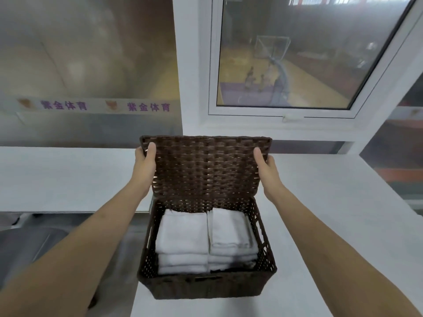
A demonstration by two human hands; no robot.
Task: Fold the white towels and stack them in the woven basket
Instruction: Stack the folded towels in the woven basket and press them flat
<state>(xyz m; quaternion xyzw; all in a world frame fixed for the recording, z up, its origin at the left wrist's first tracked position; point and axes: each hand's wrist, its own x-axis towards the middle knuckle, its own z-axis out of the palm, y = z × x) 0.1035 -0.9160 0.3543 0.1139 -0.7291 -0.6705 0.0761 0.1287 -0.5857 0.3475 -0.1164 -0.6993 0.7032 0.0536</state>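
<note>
Both hands (146, 160) (265, 164) grip the lid (206, 170) — raised.

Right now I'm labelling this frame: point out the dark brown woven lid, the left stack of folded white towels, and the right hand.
dark brown woven lid (206, 170): head view, panel centre.
left stack of folded white towels (182, 234): head view, top towel.
right hand (266, 167): head view, palm.

We cannot see the fingers of either hand — they lie behind the lid (206, 165). The lower towels (183, 263) show only their folded edges, and both forearms are cut off at the bottom corners.
</note>
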